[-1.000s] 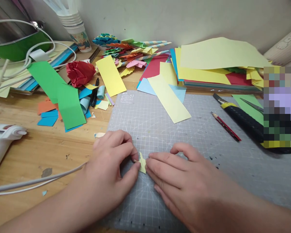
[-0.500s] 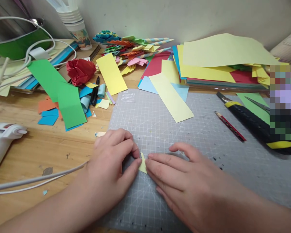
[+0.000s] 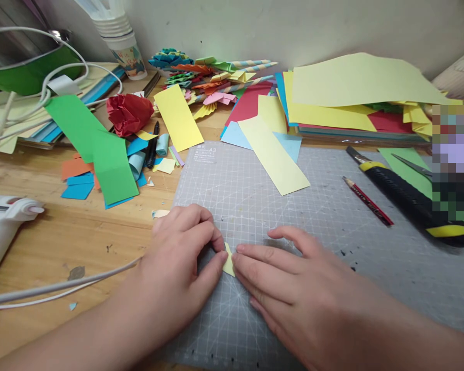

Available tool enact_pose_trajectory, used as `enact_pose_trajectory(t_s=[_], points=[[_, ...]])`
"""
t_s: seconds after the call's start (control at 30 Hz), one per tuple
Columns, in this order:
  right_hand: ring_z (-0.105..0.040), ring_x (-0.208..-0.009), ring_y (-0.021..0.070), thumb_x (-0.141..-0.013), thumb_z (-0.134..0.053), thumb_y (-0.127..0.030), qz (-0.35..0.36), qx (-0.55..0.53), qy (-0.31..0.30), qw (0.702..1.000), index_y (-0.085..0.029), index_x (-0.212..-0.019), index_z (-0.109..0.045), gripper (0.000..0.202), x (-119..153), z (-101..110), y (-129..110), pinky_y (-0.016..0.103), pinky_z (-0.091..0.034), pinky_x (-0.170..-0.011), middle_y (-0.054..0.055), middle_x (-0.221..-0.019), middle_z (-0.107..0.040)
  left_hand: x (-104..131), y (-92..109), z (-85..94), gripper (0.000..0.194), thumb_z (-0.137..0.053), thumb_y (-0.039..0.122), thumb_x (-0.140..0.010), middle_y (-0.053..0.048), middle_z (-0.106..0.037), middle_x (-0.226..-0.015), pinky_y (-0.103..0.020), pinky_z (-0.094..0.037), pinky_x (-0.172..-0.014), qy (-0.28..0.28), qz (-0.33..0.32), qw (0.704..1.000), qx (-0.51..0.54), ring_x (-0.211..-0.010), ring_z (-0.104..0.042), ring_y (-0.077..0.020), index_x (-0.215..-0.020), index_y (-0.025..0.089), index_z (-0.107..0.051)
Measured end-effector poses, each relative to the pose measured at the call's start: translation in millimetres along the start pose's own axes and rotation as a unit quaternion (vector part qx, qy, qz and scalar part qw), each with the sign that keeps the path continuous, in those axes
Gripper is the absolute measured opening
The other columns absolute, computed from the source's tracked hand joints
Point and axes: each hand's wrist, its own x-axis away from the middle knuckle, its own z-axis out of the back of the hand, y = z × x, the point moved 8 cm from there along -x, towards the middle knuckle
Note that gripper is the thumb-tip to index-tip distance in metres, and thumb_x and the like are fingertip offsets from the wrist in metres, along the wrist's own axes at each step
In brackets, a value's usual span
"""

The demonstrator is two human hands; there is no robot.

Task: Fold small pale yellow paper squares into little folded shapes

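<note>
A small pale yellow piece of paper (image 3: 229, 264) lies on the grey gridded cutting mat (image 3: 313, 221), partly covered by fingers. My left hand (image 3: 189, 252) pinches its left edge between thumb and curled fingers. From the other side my right hand (image 3: 282, 278) presses the paper's right edge, its fingers stretched out flat and the index fingertip lifted off the mat. Beyond the hands, a longer pale yellow paper strip (image 3: 278, 159) rests on the mat.
A pencil (image 3: 367, 201) and a black-yellow utility knife (image 3: 406, 201) lie at right, beside scissors (image 3: 412, 167). Green paper strips (image 3: 116, 170) and a red paper flower (image 3: 129, 114) sit at left, near a white glue gun (image 3: 7, 221). Stacked coloured paper (image 3: 363, 82) stands behind.
Almost nothing differs. Both hands keep their places at the small paper, and the whole view has shifted very slightly.
</note>
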Motion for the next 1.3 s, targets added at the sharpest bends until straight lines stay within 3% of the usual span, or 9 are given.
enact_pose_trajectory(t_s=[0.2, 0.37, 0.63, 0.97, 1.17, 1.3], points=[[-0.061, -0.096, 0.0207, -0.087, -0.049, -0.008, -0.001, -0.003, 0.010, 1.000, -0.019, -0.081, -0.068, 0.022, 1.9, 3.6, -1.3, 0.048, -0.036, -0.097, 0.003, -0.098, -0.071, -2.1, -1.1, 0.3, 0.010, -0.052, 0.018, -0.081, -0.002, -0.056, -0.087, -0.041, -0.038, -0.077, 0.014, 0.012, 1.000, -0.002, -0.087, -0.050, -0.0219, -0.074, 0.021, -0.058], [-0.062, -0.093, 0.0168, -0.091, -0.048, -0.010, -0.069, -0.074, 0.024, 0.995, -0.017, -0.091, -0.068, 0.021, 0.0, 7.5, 6.1, 0.041, -0.035, -0.102, 0.004, -0.093, -0.070, -2.8, -3.8, 1.3, 0.007, -0.055, 0.017, -0.079, -0.001, -0.056, -0.086, -0.040, -0.039, -0.078, 0.024, 0.035, 0.999, 0.022, -0.087, -0.051, -0.0214, -0.073, 0.021, -0.058], [-0.060, -0.098, 0.0174, -0.094, -0.049, -0.014, -0.063, -0.080, 0.021, 0.995, -0.016, -0.100, -0.065, 0.017, -2.6, 1.5, 7.4, 0.044, -0.028, -0.106, 0.002, -0.104, -0.069, -3.6, -3.8, 2.2, 0.007, -0.056, 0.015, -0.079, -0.001, -0.056, -0.086, -0.040, -0.039, -0.077, 0.029, 0.031, 0.998, 0.038, -0.086, -0.051, -0.0211, -0.073, 0.020, -0.056], [-0.060, -0.090, 0.0161, -0.095, -0.046, -0.014, -0.070, -0.095, 0.011, 0.993, -0.021, -0.095, -0.065, 0.020, -2.8, 2.0, 13.1, 0.048, -0.017, -0.105, -0.002, -0.094, -0.068, 2.2, -6.5, 3.2, 0.007, -0.056, 0.016, -0.079, -0.001, -0.054, -0.092, -0.041, -0.037, -0.082, 0.033, 0.020, 0.997, 0.063, -0.091, -0.048, -0.0215, -0.084, 0.020, -0.052], [-0.056, -0.106, 0.0169, -0.095, -0.048, -0.020, -0.105, -0.134, 0.024, 0.985, -0.024, -0.095, -0.065, 0.018, -6.1, 9.4, 25.9, 0.046, -0.008, -0.108, -0.002, -0.103, -0.065, 7.0, -2.6, -3.3, 0.014, -0.058, 0.016, -0.079, -0.001, -0.051, -0.098, -0.042, -0.033, -0.082, 0.006, -0.006, 1.000, 0.021, -0.096, -0.045, -0.0232, -0.089, 0.022, -0.051], [-0.054, -0.108, 0.0183, -0.095, -0.045, -0.021, -0.116, -0.144, 0.002, 0.983, -0.026, -0.093, -0.067, 0.023, -5.7, 8.4, 29.1, 0.050, -0.005, -0.108, 0.000, -0.103, -0.062, 7.2, -0.4, -1.1, 0.014, -0.057, 0.014, -0.079, -0.002, -0.052, -0.097, -0.042, -0.033, -0.080, 0.010, -0.017, 1.000, 0.019, -0.094, -0.045, -0.0234, -0.089, 0.021, -0.051]])
